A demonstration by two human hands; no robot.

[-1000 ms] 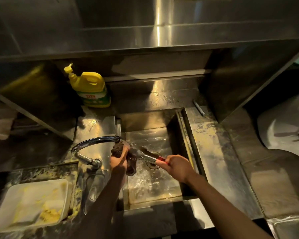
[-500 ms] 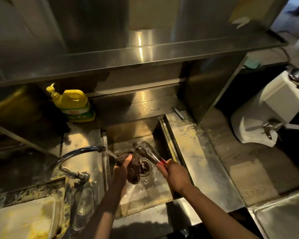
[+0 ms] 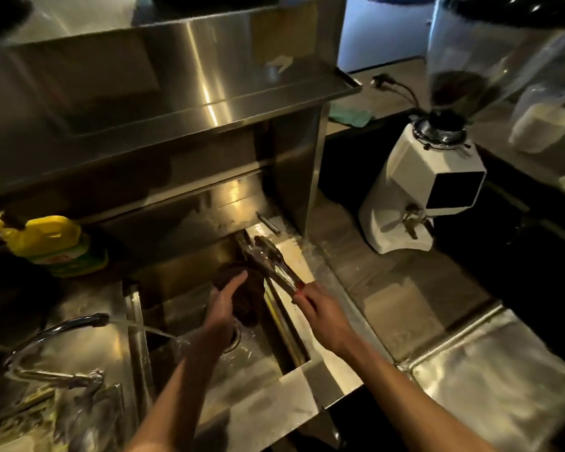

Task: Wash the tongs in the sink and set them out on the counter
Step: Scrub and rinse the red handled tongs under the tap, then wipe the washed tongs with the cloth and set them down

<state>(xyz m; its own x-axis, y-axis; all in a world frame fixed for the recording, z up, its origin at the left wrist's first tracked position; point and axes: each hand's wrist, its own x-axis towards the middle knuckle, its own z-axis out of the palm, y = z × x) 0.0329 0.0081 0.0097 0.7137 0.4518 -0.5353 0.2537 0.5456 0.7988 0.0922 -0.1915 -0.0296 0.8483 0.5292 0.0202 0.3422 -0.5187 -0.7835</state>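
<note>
Steel tongs [image 3: 274,269] gripped by right hand [image 3: 323,316] | left hand [image 3: 224,305] fingers clutch dark scrubber [image 3: 250,301] | at sink [image 3: 183,282]

Handle end of tongs [image 3: 271,261] inside right hand [image 3: 323,313]; drain [image 3: 237,340] mostly behind left hand [image 3: 224,305].

A sink [image 3: 183,288] is set into a counter [image 3: 388,282], under a shelf [image 3: 177,102]. The faucet [image 3: 56,331] stands to its left with its spout reaching over the basin, and a bottle [image 3: 49,246] stands behind it. Over the basin, the left hand [image 3: 224,305] holds a scrubbing pad [image 3: 248,298]. Just to its right, the right hand [image 3: 323,313] holds tongs [image 3: 271,262] above the sink's right rim, tips pointing away. A grinder [image 3: 428,190] stands on the counter well to the right, with a cloth [image 3: 349,114] behind it.
</note>
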